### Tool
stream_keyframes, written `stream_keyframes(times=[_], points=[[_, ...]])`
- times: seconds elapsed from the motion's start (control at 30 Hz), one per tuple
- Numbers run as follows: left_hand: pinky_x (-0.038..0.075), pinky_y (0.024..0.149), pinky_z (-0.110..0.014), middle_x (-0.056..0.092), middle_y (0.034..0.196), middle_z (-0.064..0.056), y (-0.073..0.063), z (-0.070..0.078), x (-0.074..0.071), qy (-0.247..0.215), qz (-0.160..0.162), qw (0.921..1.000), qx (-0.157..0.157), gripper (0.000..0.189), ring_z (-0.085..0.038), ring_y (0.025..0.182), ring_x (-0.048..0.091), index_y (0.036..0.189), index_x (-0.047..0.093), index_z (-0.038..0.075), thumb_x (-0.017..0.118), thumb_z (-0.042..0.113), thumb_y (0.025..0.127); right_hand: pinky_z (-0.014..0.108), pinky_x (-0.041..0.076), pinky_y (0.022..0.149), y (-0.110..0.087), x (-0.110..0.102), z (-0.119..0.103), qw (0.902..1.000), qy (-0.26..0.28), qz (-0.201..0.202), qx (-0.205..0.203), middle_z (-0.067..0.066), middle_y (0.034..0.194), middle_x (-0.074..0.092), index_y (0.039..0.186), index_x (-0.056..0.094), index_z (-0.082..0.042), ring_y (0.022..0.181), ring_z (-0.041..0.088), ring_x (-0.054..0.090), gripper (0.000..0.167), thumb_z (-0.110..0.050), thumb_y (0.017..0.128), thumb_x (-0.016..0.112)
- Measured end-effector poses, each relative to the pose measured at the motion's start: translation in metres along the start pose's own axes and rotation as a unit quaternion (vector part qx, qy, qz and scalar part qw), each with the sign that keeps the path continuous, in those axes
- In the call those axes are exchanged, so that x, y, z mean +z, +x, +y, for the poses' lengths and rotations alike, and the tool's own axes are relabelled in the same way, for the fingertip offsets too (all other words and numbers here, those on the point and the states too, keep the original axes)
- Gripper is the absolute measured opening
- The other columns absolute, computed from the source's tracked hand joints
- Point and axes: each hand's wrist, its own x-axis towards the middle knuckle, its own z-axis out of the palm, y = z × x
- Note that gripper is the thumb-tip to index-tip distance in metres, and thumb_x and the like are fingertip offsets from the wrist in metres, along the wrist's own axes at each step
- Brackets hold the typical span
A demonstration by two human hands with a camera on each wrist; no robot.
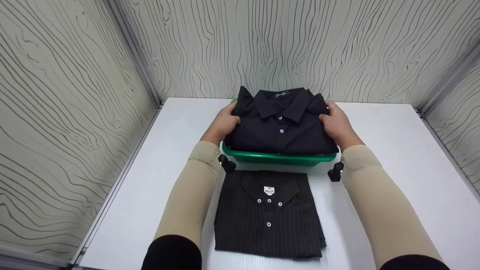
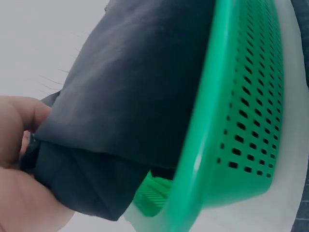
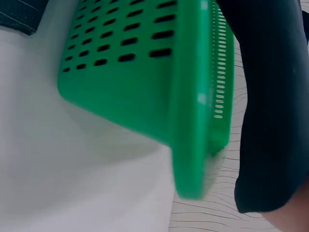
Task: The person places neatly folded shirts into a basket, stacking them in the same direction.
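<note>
From my remote station I log the folded dark shirt (image 1: 277,140) held level over the green basket (image 1: 258,157), collar toward the far side, label inside the neck, two pale buttons showing down the front. The head view hides most of the opening under the cloth, so whether the shirt's underside touches anything inside I cannot tell. The left hand (image 1: 224,122) pinches the shirt's left edge, thumb on top; my left wrist view shows the cloth folded between thumb and fingers, beside the basket's rim. The right hand (image 1: 336,122) pinches the opposite edge, thumb again on top; its fingertips are mostly hidden. In the right wrist view, a gap shows between the dark cloth and the rim. Nearer the person, just beside the basket, a striped dark shirt (image 1: 268,236) lies folded flat on the white table (image 1: 142,183), white label and pale buttons facing up. Beige sleeves (image 1: 189,187) cover both forearms, each with a black device (image 1: 227,164) at the wrist. Wavy-lined panels (image 1: 225,45) stand behind and at both sides.
</note>
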Motion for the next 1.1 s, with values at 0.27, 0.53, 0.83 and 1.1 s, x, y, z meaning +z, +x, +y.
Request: stream_keyframes(times=[0.27, 0.53, 0.83, 1.1], points=[[0.029, 0.116, -0.039, 0.039, 0.159, -0.004, 0.005, -0.011, 0.017, 0.118, 0.057, 0.9914, 0.001, 0.072, -0.022, 0.146, 0.035, 0.158, 0.038, 0.022, 0.044, -0.007, 0.092, 0.053, 0.026, 0.116, -0.001, 0.024, 0.013, 0.9957, -0.057, 0.070, -0.019, 0.019, 0.154, 0.041, 0.153, 0.036, -0.009, 0.142, 0.036, 0.036, 0.049, -0.006, 0.104, 0.035], [0.034, 0.113, -0.035, 0.048, 0.153, 0.001, 0.006, -0.026, 0.032, 0.185, 0.128, 0.9737, 0.035, 0.063, -0.018, 0.140, 0.043, 0.153, 0.045, 0.024, 0.038, -0.007, 0.099, 0.050, 0.030, 0.115, -0.002, 0.051, 0.008, 0.9921, -0.043, 0.116, -0.020, 0.017, 0.154, 0.042, 0.152, 0.037, -0.010, 0.142, 0.033, 0.038, 0.047, -0.007, 0.105, 0.032], [0.028, 0.117, -0.031, 0.037, 0.159, -0.001, 0.001, -0.031, 0.051, 0.276, 0.132, 0.9515, 0.036, 0.056, -0.016, 0.145, 0.034, 0.157, 0.035, 0.018, 0.038, -0.003, 0.105, 0.053, 0.032, 0.113, -0.005, 0.053, 0.012, 0.9881, -0.128, 0.085, -0.015, 0.024, 0.152, 0.042, 0.155, 0.029, -0.003, 0.140, 0.038, 0.039, 0.051, -0.004, 0.104, 0.030], [0.041, 0.109, -0.038, 0.031, 0.158, -0.013, 0.000, -0.033, 0.061, 0.310, 0.109, 0.9445, 0.013, 0.065, -0.026, 0.136, 0.046, 0.161, 0.025, 0.019, 0.047, -0.001, 0.104, 0.062, 0.023, 0.114, -0.011, 0.031, 0.026, 0.9512, -0.294, 0.074, -0.056, 0.030, 0.141, 0.049, 0.151, 0.040, -0.002, 0.134, 0.047, 0.038, 0.049, -0.008, 0.103, 0.047]])
